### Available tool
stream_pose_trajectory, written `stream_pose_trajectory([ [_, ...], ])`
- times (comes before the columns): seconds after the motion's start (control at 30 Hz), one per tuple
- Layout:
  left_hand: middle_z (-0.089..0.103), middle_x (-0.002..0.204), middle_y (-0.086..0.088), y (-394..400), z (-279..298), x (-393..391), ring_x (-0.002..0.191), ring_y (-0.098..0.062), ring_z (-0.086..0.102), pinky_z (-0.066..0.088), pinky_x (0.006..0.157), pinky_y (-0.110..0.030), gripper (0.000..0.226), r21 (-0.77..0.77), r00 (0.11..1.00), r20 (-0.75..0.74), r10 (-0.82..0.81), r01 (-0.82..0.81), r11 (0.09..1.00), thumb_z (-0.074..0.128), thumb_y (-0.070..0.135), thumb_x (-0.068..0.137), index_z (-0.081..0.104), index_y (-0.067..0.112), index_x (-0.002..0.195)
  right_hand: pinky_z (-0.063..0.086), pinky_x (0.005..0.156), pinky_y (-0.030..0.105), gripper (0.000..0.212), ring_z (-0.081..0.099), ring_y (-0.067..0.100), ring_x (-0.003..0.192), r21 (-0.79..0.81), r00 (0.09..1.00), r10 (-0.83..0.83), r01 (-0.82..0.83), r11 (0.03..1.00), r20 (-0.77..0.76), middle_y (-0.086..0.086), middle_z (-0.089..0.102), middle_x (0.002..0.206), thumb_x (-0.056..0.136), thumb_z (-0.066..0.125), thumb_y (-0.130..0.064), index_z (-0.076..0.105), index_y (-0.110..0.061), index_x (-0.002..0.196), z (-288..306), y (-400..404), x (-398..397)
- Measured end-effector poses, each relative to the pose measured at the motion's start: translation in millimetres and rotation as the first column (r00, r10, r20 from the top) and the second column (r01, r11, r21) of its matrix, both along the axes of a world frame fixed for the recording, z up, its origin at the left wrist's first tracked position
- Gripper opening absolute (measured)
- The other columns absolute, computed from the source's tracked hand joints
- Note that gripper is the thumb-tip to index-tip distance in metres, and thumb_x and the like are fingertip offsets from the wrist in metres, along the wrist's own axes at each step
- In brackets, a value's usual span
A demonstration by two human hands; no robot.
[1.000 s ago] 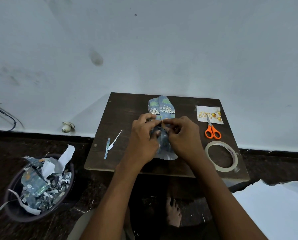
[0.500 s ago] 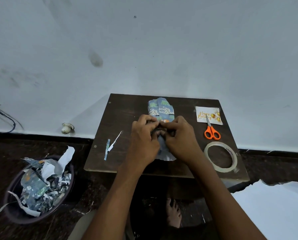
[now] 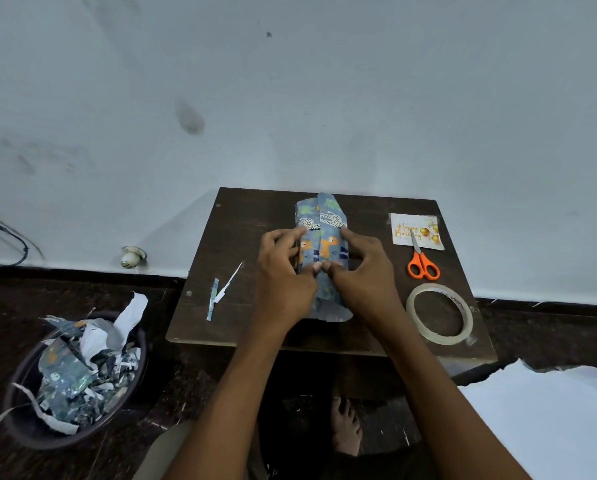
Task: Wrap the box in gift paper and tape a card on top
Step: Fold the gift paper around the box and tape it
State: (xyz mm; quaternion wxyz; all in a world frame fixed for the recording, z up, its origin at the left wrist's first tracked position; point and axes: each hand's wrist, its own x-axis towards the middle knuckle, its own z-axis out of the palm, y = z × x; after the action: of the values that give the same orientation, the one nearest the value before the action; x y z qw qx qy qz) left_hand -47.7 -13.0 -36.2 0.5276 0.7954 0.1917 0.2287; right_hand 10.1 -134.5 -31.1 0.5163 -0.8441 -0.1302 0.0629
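The box, wrapped in blue animal-print gift paper, lies lengthwise at the middle of the small dark table; a seam runs along its top. My left hand rests against its left side and my right hand against its right. Both thumbs press side by side on the seam, and the index fingers stretch forward along the box's upper edges. The near end of the paper sticks out loose below my hands. The white birthday card lies at the table's far right corner.
Orange-handled scissors lie with their blades over the card. A clear tape roll sits near the right front edge. Paper strips lie on the table's left. A bin of scraps stands on the floor left; a white sheet lies right.
Both hands were bunched together pinching at the seam; now the fingers have spread out along the box's sides, uncovering its top, with the thumbs still pressing the seam.
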Motion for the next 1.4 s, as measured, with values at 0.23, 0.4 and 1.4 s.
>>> stream_pose_trajectory([
  [0.23,0.059,0.130,0.001,4,-7,14,0.105,-0.003,0.063,0.052,0.085,-0.009,0.042,-0.123,0.997,-0.058,0.059,-0.065,0.990,0.062,0.005,0.097,0.060,0.012,0.138,0.027,0.100,0.019,0.041,0.029,0.019,0.137,-0.219,0.977,0.100,-0.059,0.974,0.186,0.007,0.039,0.153,0.094,0.067,-0.012,0.064,-0.011,0.136,2,2,-8],
  [0.4,0.046,0.145,-0.003,-1,-18,22,0.133,-0.025,0.046,0.041,0.111,-0.047,0.054,-0.001,0.988,-0.150,-0.027,0.027,1.000,0.053,0.018,0.095,0.047,0.018,0.148,0.015,0.110,0.020,0.035,0.021,0.021,0.151,-0.273,0.957,0.189,-0.126,0.954,0.221,0.006,0.030,0.165,0.096,0.059,-0.005,0.066,-0.002,0.130,2,6,-10],
  [1.4,0.072,0.111,-0.011,4,-2,24,0.098,-0.032,0.073,0.060,0.084,-0.057,0.034,-0.547,0.982,-0.187,-0.032,-0.077,0.834,0.070,0.040,0.070,0.066,0.025,0.099,0.063,0.079,0.035,0.052,0.076,0.020,0.095,0.469,0.953,0.064,0.086,0.879,-0.295,0.000,0.078,0.106,0.087,0.069,0.009,0.066,-0.036,0.114,7,5,-10],
])
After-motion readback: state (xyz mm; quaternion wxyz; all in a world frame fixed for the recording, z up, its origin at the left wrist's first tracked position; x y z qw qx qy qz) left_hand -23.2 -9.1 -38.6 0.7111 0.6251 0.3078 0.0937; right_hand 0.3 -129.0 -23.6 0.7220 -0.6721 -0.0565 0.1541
